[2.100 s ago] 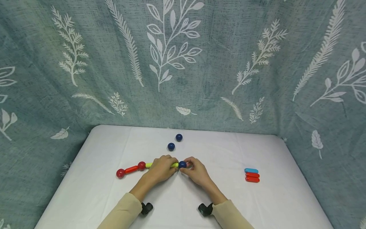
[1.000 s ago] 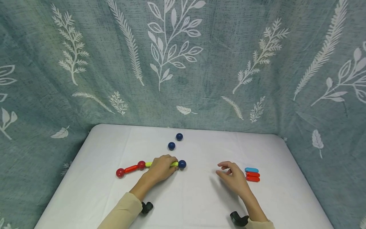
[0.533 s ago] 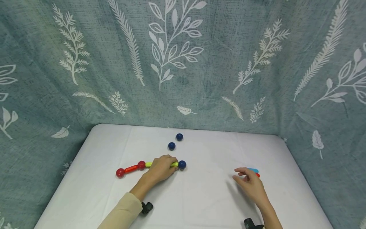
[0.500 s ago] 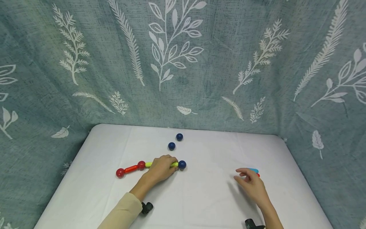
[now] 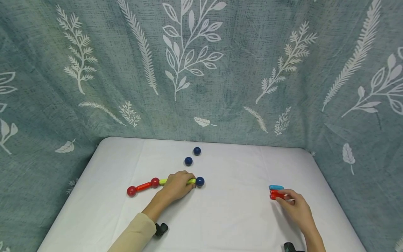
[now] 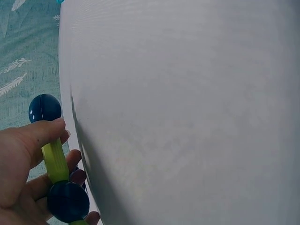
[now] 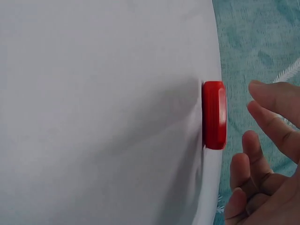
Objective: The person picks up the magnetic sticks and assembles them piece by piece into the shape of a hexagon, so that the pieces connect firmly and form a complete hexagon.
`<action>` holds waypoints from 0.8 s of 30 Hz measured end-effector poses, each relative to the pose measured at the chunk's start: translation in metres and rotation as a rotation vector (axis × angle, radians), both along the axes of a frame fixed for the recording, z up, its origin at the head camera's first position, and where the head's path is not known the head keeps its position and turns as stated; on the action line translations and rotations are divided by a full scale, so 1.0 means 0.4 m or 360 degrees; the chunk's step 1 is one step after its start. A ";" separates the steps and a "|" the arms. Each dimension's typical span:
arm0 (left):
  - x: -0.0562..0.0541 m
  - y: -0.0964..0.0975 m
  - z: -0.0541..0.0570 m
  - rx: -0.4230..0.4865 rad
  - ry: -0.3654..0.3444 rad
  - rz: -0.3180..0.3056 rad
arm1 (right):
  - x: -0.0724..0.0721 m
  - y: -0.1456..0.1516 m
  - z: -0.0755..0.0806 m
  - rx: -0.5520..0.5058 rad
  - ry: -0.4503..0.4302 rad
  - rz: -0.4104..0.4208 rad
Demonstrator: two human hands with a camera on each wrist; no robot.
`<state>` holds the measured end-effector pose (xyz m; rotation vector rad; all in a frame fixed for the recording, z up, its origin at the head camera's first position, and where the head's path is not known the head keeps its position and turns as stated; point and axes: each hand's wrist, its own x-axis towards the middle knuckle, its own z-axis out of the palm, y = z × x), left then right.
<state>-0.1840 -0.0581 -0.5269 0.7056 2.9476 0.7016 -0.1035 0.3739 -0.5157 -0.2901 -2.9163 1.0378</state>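
My left hand grips a toy chain of balls and sticks by its yellow-green part. From the left run a red ball, a red stick and another red ball. In the left wrist view the thumb and fingers hold a yellow-green stick between an end blue ball and a second blue ball, which the hand hides in the head view. My right hand is at two loose red sticks; in the right wrist view its thumb and fingers stand apart, beside a red stick.
A light blue stick lies just behind the red ones. Two loose blue balls, one nearer and one farther, lie behind the chain on the white-covered table. A patterned teal cloth hangs behind it.
My right hand has left the chain's end blue ball and moved right to the red sticks. My left hand has stayed on the chain, which has hardly moved.
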 end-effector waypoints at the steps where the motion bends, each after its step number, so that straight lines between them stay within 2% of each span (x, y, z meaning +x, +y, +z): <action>1: 0.000 0.000 -0.001 -0.0001 0.0001 0.0000 | -0.001 0.004 -0.002 0.0011 -0.0006 -0.0005; 15: -0.002 -0.002 -0.003 0.0006 -0.0015 0.0000 | -0.012 0.018 -0.026 0.0091 -0.0050 -0.0063; 24: 0.000 -0.002 0.001 0.0016 -0.0018 0.0001 | -0.016 0.027 -0.044 0.0068 -0.0156 -0.0072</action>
